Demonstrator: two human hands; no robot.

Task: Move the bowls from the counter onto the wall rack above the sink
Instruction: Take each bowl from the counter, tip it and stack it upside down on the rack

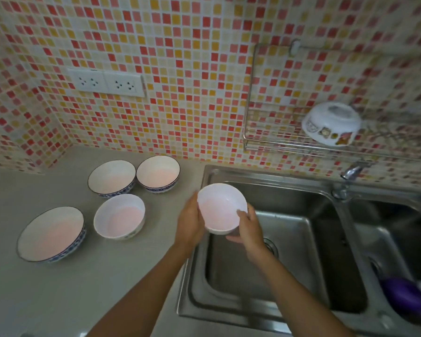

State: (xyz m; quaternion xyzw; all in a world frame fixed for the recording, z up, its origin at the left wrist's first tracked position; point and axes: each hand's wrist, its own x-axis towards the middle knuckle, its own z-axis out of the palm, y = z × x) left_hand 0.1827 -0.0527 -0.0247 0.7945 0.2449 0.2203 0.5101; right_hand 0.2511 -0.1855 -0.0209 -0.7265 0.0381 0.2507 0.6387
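White bowl (221,209), mouth up, is held over the sink's (289,239) left edge: left hand (190,222) cups its side, right hand (249,227) grips its rim. To rack (272,139) it well, invert it beside the upturned bowl (332,124). Four bowls wait on the counter (107,276).

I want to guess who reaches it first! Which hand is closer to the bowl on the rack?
Right. The right hand is below-left of the upside-down bowl; the left hand is farther left.

Mosaic wall (192,69) of red, pink, yellow and cream tiles, with a double socket (106,83). Grey worktop (58,288) below meets a steel double sink (289,251) with tap (353,171).
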